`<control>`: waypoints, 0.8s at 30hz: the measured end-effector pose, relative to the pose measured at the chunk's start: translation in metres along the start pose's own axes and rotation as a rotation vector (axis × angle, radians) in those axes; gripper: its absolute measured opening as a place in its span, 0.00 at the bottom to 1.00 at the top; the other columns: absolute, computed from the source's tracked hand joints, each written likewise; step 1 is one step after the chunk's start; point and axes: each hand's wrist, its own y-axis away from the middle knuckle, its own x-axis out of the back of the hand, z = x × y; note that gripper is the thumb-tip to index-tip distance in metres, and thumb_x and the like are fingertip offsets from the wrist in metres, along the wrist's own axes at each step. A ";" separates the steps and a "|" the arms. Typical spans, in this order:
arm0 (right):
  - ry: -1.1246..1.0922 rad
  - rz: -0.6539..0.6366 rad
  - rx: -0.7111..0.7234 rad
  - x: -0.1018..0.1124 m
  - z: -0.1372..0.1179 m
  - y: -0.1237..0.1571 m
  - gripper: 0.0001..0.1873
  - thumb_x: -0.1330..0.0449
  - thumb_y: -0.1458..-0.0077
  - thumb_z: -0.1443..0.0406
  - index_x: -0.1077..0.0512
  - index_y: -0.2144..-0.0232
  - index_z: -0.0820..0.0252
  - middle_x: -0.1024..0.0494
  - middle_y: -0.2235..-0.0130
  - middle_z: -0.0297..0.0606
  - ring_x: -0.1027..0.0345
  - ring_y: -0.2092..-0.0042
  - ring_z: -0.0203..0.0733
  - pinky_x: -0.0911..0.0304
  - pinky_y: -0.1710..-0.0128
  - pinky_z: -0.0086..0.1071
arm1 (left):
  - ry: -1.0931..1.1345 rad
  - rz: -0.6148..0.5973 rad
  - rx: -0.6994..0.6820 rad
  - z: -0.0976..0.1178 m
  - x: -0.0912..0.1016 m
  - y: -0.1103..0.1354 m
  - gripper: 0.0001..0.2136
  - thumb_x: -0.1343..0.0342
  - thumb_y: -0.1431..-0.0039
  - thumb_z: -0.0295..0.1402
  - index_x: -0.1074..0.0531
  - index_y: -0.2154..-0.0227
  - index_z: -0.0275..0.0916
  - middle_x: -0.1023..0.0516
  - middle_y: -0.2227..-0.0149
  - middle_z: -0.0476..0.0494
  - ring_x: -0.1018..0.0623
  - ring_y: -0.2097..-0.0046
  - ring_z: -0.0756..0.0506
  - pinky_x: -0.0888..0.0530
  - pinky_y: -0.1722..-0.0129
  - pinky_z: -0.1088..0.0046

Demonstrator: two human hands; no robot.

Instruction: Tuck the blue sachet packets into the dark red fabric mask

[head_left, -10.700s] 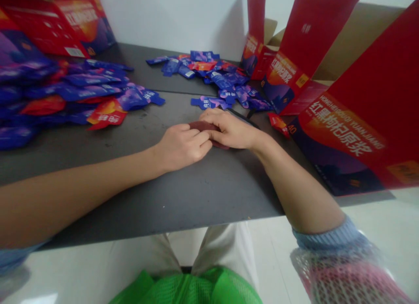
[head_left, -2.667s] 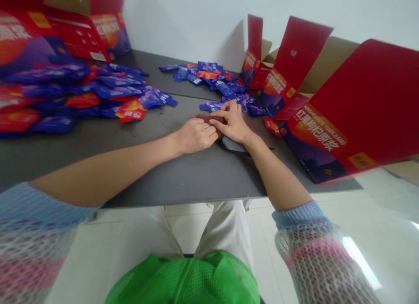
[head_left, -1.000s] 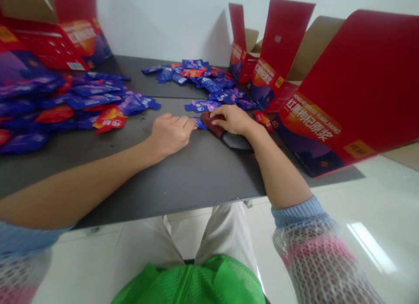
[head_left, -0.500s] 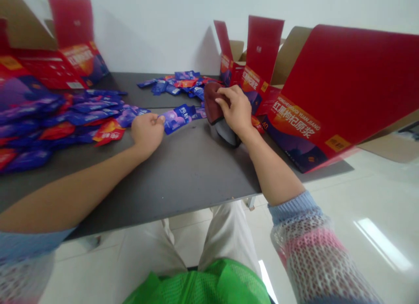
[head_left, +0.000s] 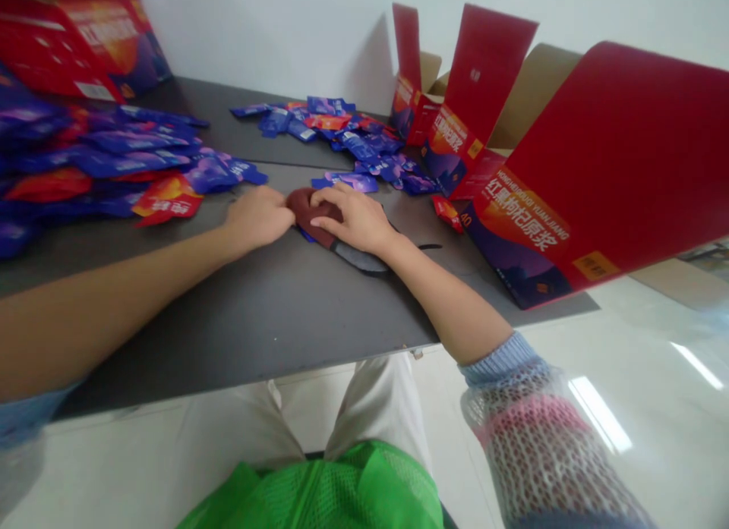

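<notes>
My right hand (head_left: 354, 221) lies on a dark red cloth (head_left: 301, 205) with a grey underside and presses it down on the grey table (head_left: 273, 309). A blue packet (head_left: 306, 235) is under the cloth, with only a sliver of it showing. My left hand (head_left: 259, 216) is curled closed against the cloth's left edge, where the packet's end is hidden.
A big heap of blue and red packets (head_left: 114, 165) covers the table's left side. A smaller heap (head_left: 353, 138) lies at the back. Open red cartons (head_left: 541, 210) stand along the right, and more cartons (head_left: 85, 36) stand at the back left. A green mesh bag (head_left: 319, 491) lies on my lap.
My right hand lifted the cloth off the table while my left hand drew a blue packet in front of me. The cloth is now down again over that packet, with both hands together.
</notes>
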 end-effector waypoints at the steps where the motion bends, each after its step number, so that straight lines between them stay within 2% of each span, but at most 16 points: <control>1: 0.004 -0.005 -0.025 0.001 0.003 -0.001 0.19 0.44 0.36 0.52 0.31 0.47 0.51 0.27 0.48 0.38 0.34 0.49 0.46 0.41 0.52 0.34 | -0.047 -0.002 0.014 0.002 0.000 0.002 0.14 0.49 0.44 0.40 0.23 0.74 0.37 0.21 0.69 0.35 0.23 0.65 0.37 0.30 0.66 0.63; 3: 0.009 -0.004 -0.086 0.003 0.009 -0.002 0.18 0.43 0.37 0.54 0.30 0.47 0.51 0.27 0.48 0.38 0.34 0.48 0.46 0.40 0.51 0.35 | -0.153 0.018 0.038 0.008 0.000 0.007 0.15 0.51 0.42 0.41 0.23 0.73 0.39 0.21 0.68 0.37 0.23 0.63 0.37 0.30 0.65 0.63; 8: 0.065 0.063 -0.281 0.005 0.028 -0.001 0.17 0.41 0.38 0.56 0.27 0.49 0.50 0.26 0.48 0.39 0.33 0.48 0.47 0.38 0.49 0.38 | -0.317 0.070 -0.030 0.020 -0.001 0.017 0.17 0.54 0.39 0.39 0.22 0.66 0.37 0.22 0.67 0.35 0.24 0.64 0.37 0.29 0.66 0.61; 13: 0.112 0.084 -0.374 0.007 0.042 0.003 0.17 0.40 0.39 0.54 0.26 0.50 0.49 0.25 0.51 0.39 0.30 0.52 0.47 0.36 0.52 0.38 | -0.341 0.049 -0.023 0.018 -0.002 0.018 0.16 0.54 0.39 0.39 0.23 0.70 0.37 0.23 0.70 0.37 0.25 0.68 0.39 0.31 0.68 0.64; 19: 0.078 0.134 -0.311 0.009 0.038 0.010 0.17 0.43 0.36 0.54 0.28 0.48 0.49 0.26 0.49 0.36 0.31 0.50 0.41 0.37 0.51 0.31 | -0.301 0.048 0.015 0.014 -0.006 0.014 0.18 0.56 0.39 0.40 0.22 0.69 0.39 0.22 0.68 0.36 0.25 0.68 0.37 0.32 0.70 0.64; 22: -0.011 0.198 -0.144 0.009 0.023 0.013 0.19 0.47 0.34 0.53 0.28 0.46 0.51 0.27 0.47 0.36 0.33 0.47 0.38 0.40 0.48 0.27 | -0.201 0.021 0.048 0.014 -0.003 0.014 0.18 0.56 0.39 0.39 0.21 0.66 0.37 0.20 0.63 0.33 0.24 0.64 0.36 0.30 0.68 0.62; 24: -0.092 0.163 -0.007 0.008 0.012 0.012 0.19 0.47 0.34 0.53 0.27 0.48 0.51 0.26 0.48 0.35 0.33 0.47 0.38 0.42 0.47 0.27 | -0.133 0.022 0.078 0.014 -0.001 0.013 0.19 0.55 0.39 0.39 0.20 0.63 0.36 0.19 0.61 0.32 0.23 0.62 0.35 0.29 0.66 0.62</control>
